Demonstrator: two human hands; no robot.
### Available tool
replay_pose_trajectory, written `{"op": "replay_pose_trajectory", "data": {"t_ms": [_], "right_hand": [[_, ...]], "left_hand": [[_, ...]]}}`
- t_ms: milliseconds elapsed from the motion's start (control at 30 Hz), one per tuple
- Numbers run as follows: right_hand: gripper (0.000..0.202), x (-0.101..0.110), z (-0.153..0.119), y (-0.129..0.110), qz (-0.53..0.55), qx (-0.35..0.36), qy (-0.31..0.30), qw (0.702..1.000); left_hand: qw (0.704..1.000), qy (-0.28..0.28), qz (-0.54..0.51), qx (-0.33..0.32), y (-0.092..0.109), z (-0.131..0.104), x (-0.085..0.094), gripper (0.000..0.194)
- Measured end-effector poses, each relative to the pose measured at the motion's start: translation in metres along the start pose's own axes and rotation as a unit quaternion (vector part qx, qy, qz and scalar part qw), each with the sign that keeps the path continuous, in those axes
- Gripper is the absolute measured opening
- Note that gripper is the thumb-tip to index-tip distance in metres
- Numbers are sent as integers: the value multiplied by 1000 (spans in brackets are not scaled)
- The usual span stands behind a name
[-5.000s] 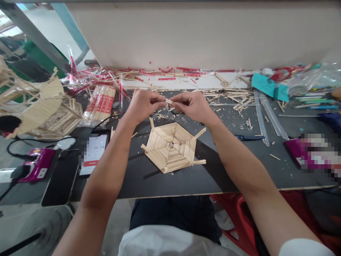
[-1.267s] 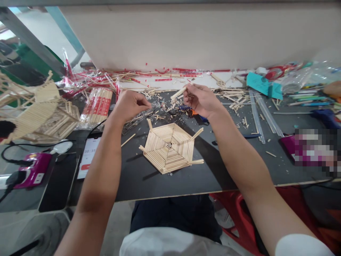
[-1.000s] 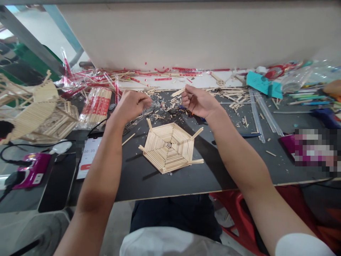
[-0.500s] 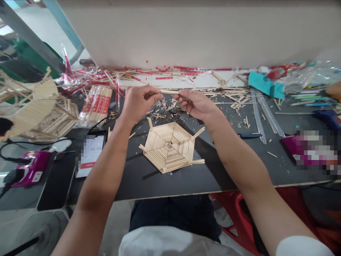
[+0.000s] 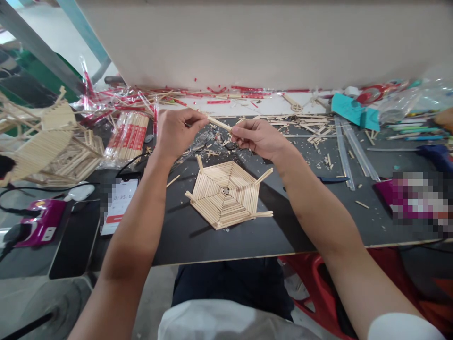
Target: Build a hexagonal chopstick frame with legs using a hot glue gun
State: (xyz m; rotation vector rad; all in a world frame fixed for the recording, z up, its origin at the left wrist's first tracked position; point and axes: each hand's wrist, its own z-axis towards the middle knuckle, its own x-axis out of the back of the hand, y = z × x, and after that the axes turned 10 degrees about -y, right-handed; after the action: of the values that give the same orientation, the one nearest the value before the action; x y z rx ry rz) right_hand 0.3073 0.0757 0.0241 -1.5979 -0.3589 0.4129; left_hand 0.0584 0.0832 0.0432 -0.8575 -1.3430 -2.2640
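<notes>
Between my two hands, over the far part of the table, is a short pale wooden stick (image 5: 219, 123), perhaps two sticks side by side, tilted down to the right. My left hand (image 5: 180, 132) is closed in a pinch at its left end. The right end sits between the thumb and fingers of my right hand (image 5: 257, 137), also closed. Nearer to me lies a flat hexagonal piece (image 5: 226, 196) built from rings of wooden sticks, with stick ends jutting from several corners. Its centre has a small dark gap.
Wrapped chopsticks (image 5: 127, 137) and a stick-built model (image 5: 53, 146) are at left, with a phone (image 5: 120, 208) and purple power strip (image 5: 46, 222). Wood scraps (image 5: 318, 130), clear glue sticks (image 5: 345, 156) and a blue knife (image 5: 332, 180) lie at right. Red-and-clear wrappers (image 5: 109, 101) line the back.
The stick has turned from nearly level to slanting down toward my right hand. My left hand has shifted slightly left and up. The hexagonal piece has stayed in place.
</notes>
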Motion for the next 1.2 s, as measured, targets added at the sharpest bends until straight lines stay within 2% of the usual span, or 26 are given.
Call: {"op": "replay_pose_trajectory", "data": {"t_ms": [133,300,467,533,633,733,867,1033,1133,1200], "right_hand": [[38,0,-2,-4,-62,5,21,998],[32,1,-3,-5,-112,30,60,991],[27,17,2,-4,-170,76,161,969],[26,25,2,-4,-170,97,182,964],[23,30,0,-8,-184,120,167,961],[23,26,-4,-11,-218,128,137,958],[22,18,-7,-12,-263,137,112,948],[19,11,-10,-17,-301,141,83,939],[23,6,-13,-20,-314,143,70,936],[26,5,-14,-22,-317,144,61,935]], "left_hand": [[996,-38,75,-10,0,-2,6,16],[992,-73,102,1,2,-2,1,22],[989,-99,110,8,-8,0,4,25],[987,-115,111,11,-13,0,8,27],[982,-151,109,16,-20,1,11,29],[980,-168,107,21,-21,2,10,25],[983,-150,98,30,-19,2,9,14],[988,-106,108,34,-12,1,8,26],[985,-122,116,27,-11,1,7,32],[985,-139,102,23,-14,2,6,27]]}}
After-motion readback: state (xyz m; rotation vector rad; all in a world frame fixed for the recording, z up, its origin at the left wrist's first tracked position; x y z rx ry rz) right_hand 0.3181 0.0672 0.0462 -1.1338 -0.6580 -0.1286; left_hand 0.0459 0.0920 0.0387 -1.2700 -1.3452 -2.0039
